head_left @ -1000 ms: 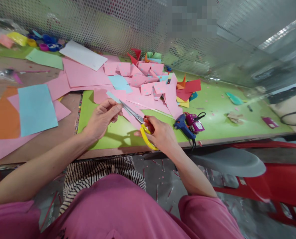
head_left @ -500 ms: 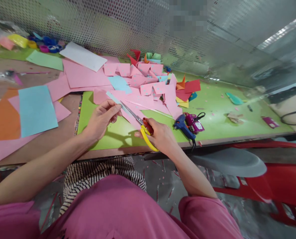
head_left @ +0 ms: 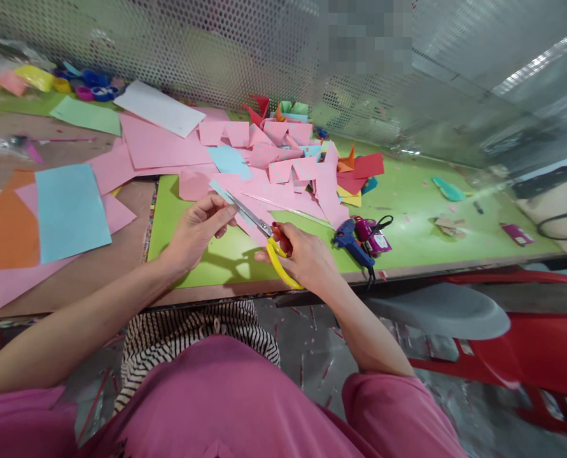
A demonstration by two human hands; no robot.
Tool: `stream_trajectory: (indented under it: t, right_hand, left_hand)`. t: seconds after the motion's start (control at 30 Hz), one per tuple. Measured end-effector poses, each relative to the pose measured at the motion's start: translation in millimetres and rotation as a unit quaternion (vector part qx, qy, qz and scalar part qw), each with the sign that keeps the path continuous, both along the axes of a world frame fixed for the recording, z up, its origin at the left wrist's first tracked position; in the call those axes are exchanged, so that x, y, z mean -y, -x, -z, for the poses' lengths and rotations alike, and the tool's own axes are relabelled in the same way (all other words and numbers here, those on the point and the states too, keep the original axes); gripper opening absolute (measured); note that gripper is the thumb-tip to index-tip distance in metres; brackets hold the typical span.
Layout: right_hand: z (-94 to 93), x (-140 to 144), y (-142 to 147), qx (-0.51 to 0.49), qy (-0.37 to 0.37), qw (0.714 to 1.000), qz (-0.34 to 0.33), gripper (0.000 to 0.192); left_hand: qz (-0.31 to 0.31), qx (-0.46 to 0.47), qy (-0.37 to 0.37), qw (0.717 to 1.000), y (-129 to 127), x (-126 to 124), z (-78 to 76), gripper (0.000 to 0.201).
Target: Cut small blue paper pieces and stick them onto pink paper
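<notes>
My left hand (head_left: 197, 230) pinches a narrow pale-blue paper strip (head_left: 220, 190) above the green mat (head_left: 407, 216). My right hand (head_left: 307, 257) grips yellow-and-red-handled scissors (head_left: 268, 242); their metal blades point up and left and meet the strip right at my left fingertips. A pink dotted sheet (head_left: 273, 198) lies flat on the mat under the blades. Both hands hover over the near part of the mat, close to the table's front edge.
A blue glue gun (head_left: 352, 240) and a magenta object (head_left: 371, 235) lie just right of my right hand. Cut pink, red and blue paper (head_left: 283, 152) is piled behind. Large coloured sheets (head_left: 68, 207) cover the left. A perforated metal screen (head_left: 216, 51) backs the table; a red chair (head_left: 526, 343) stands at right.
The scissors and my right hand crept slightly left along the strip; my left hand shifted a little with it. Little else moved.
</notes>
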State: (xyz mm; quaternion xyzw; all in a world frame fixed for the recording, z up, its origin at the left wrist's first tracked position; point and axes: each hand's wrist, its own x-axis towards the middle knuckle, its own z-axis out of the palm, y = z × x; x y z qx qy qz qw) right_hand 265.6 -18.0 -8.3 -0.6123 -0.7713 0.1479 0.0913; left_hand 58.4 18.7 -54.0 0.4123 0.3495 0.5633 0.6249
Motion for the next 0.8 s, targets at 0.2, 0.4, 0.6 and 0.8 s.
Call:
stream_trajectory:
  t: [0.2,0.4,0.6,0.8]
  right_hand:
    - [0.2,-0.1,2.0,0.003,-0.001,1.000,0.007,0.060]
    - [2.4,-0.2,0.2,0.002,-0.005,1.000,0.006,0.061]
    - [3.4,-0.2,0.2,0.015,-0.005,1.000,0.004,0.057]
    - [3.3,2.2,1.1,0.021,-0.014,1.000,-0.007,0.048]
  left_hand:
    - [0.006,-0.008,-0.003,1.000,-0.4,-0.1,2.1,0.024]
    - [0.009,0.003,-0.010,1.000,-0.4,0.1,3.9,0.022]
    - [0.008,0.000,-0.007,1.000,-1.2,0.5,3.0,0.022]
    - [0.007,-0.008,-0.003,1.000,-0.9,0.4,5.5,0.021]
